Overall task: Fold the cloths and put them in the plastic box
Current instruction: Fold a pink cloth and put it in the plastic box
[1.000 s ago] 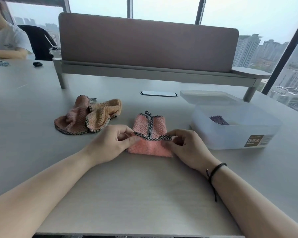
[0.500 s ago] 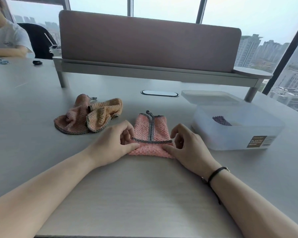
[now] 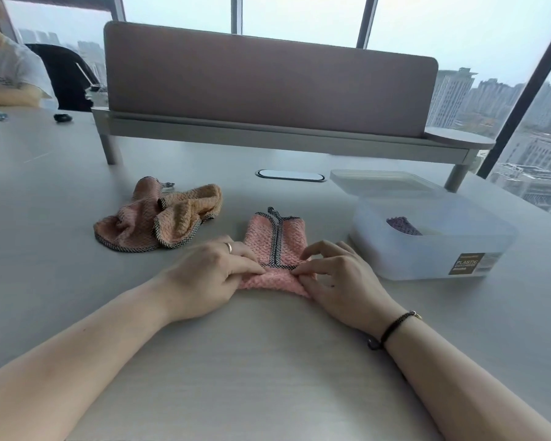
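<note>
Since a second ago both hands have slid toward the body along the pink cloth (image 3: 275,246): from the trimmed fold edge down to the near edge. Left hand (image 3: 204,275) and right hand (image 3: 337,281) each pinch a near corner, fingers closed on fabric, which bunches slightly between them. Reads as setup for the next fold, near edge up and over away from the body. Cloth is already narrowed, dark trim running down its middle, lying flat on the table (image 3: 268,377) just left of the box (image 3: 433,249).

Box is open, its lid (image 3: 382,183) behind it, and one purple cloth (image 3: 403,226) is inside. Crumpled pile (image 3: 156,218) at left is not folded yet. Path to the box is clear; nothing between cloth and box.
</note>
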### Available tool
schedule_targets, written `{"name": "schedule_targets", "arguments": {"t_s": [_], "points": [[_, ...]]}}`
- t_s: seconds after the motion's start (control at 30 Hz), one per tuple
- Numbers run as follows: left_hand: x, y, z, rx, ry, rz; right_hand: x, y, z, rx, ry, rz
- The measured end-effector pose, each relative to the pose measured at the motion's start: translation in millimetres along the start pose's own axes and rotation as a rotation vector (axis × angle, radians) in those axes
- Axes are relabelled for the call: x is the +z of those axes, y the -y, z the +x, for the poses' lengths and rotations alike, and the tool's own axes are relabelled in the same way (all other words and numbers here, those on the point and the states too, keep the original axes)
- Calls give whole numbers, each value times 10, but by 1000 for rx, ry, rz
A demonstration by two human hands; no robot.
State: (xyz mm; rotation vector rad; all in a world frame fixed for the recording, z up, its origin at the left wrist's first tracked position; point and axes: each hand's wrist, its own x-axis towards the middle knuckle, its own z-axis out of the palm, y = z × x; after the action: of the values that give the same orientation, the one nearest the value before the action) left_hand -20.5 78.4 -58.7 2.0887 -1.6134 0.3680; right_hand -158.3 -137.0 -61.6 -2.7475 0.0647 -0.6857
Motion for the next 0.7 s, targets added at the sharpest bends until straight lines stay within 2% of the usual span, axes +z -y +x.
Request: {"name": "schedule_targets", "arguments": {"t_s": [0.23, 0.4, 0.57, 0.7], "points": [[-48, 24, -35, -85, 81, -81, -96, 32, -42, -46, 94, -123], [-53, 5, -19, -105, 49, -89, -50, 70, -34, -108, 43, -208], [-33, -14, 2, -165, 8, -89, -19, 41, -13, -105, 14, -186], [-16, 25, -7, -240, -55, -214, -48, 42, -17, -54, -13, -56]]}}
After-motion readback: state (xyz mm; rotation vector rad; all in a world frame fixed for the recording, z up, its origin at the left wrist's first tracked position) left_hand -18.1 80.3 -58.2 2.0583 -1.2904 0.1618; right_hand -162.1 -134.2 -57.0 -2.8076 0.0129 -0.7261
